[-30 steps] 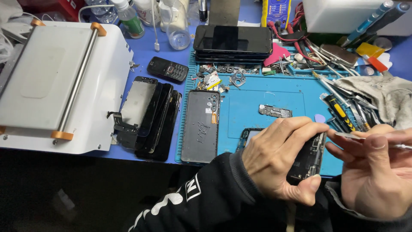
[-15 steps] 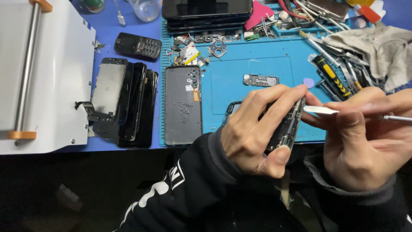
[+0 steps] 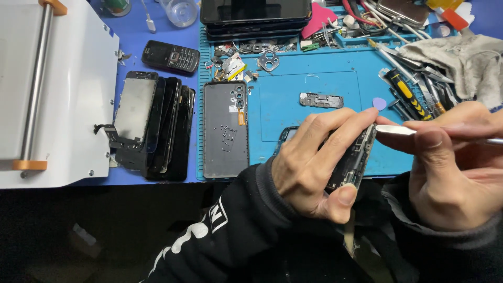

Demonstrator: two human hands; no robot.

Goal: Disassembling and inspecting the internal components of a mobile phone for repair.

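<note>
Metal pry tool in the pinching right hand now touches the edge of the opened phone, which the left hand grips tilted above the blue mat, closer than before

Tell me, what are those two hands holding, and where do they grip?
The left hand grips an opened phone by its long edges; the right hand pinches a flat metal pry tool near its blade.

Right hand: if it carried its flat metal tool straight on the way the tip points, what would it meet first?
The right hand points the metal tool leftward; it would likely first meet the top edge of the opened phone gripped in the left hand, though depth is unclear.
</note>
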